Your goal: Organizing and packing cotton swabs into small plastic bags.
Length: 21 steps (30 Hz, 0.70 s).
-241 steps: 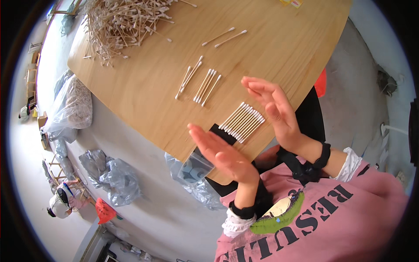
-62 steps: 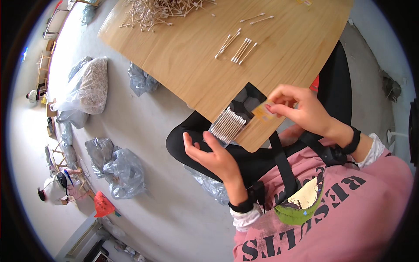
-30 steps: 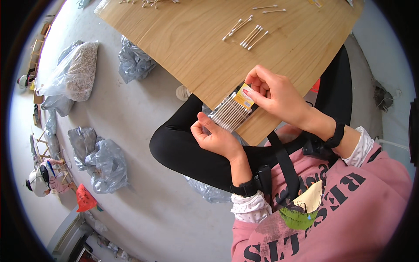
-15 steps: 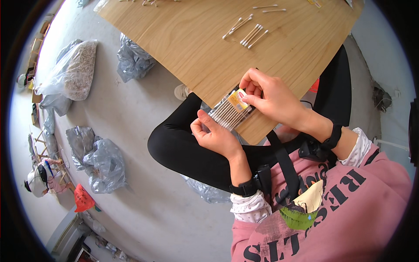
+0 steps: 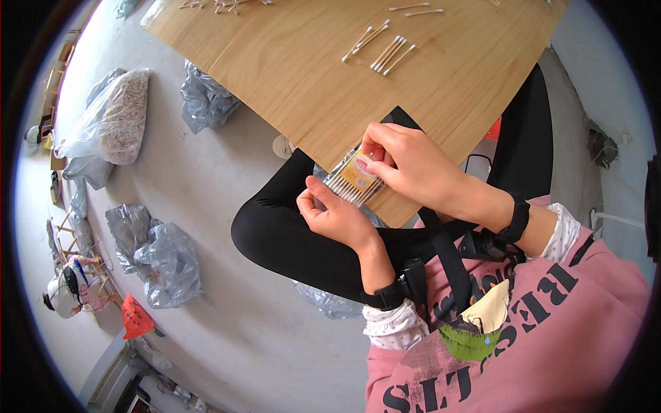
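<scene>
A small clear pack of cotton swabs [image 5: 343,191] rests between my hands at the table's near corner, its swabs lying side by side. My left hand [image 5: 339,217] is closed on the pack's lower left edge, thumb on top. With thumb and bent fingers, my right hand [image 5: 420,162] pinches a yellow printed card [image 5: 356,172] at the pack's upper end. Whether the card lies inside or on top of the clear film, I cannot tell. A flat black corner [image 5: 404,117] shows just beyond my right hand; the rest of it is hidden.
Several loose cotton swabs [image 5: 390,54] lie farther up the wooden table [image 5: 289,76], with a pile of more swabs [image 5: 237,5] at its far left. Grey plastic bags [image 5: 169,265] and a filled clear sack [image 5: 124,117] stand on the floor. Another person [image 5: 63,294] sits far left.
My right hand has moved slightly left and down, bringing the yellow card farther over the swabs. More of the black corner now shows behind it. My left hand keeps its grip.
</scene>
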{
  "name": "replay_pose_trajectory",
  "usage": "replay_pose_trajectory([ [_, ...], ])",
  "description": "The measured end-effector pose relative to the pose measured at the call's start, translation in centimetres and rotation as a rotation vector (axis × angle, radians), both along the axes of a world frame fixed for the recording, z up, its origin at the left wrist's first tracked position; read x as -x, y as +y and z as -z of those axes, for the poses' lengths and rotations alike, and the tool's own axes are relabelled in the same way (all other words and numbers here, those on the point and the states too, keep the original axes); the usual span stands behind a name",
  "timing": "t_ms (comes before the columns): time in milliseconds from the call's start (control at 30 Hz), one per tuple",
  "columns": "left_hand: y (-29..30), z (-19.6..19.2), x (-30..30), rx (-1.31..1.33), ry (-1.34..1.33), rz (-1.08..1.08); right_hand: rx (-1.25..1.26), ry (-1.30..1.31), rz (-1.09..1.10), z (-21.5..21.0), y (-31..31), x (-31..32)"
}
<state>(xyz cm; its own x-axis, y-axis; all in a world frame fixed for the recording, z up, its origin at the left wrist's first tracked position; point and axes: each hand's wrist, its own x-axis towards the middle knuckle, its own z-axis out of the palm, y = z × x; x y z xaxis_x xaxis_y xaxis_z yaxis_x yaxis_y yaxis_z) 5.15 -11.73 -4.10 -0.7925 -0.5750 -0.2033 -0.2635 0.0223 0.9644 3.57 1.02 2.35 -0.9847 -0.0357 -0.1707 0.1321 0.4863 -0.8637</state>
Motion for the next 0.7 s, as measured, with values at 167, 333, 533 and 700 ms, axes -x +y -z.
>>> replay_pose_trajectory([
  [167,-0.2,-0.3,-0.1,-0.038,0.028,0.012,-0.051,0.048,0.002,0.5,-0.2,-0.1],
  [333,-0.2,-0.4,-0.1,-0.051,0.046,0.011,-0.028,-0.023,0.012,0.4,-0.4,-0.3],
  [533,-0.1,-0.9,-0.2,-0.06,0.009,0.034,-0.074,-0.004,-0.066,0.2,0.5,-0.4],
  [700,-0.3,-1.6,-0.6,0.073,0.017,0.065,0.411,0.08,0.187,1.6,0.8,-0.4],
])
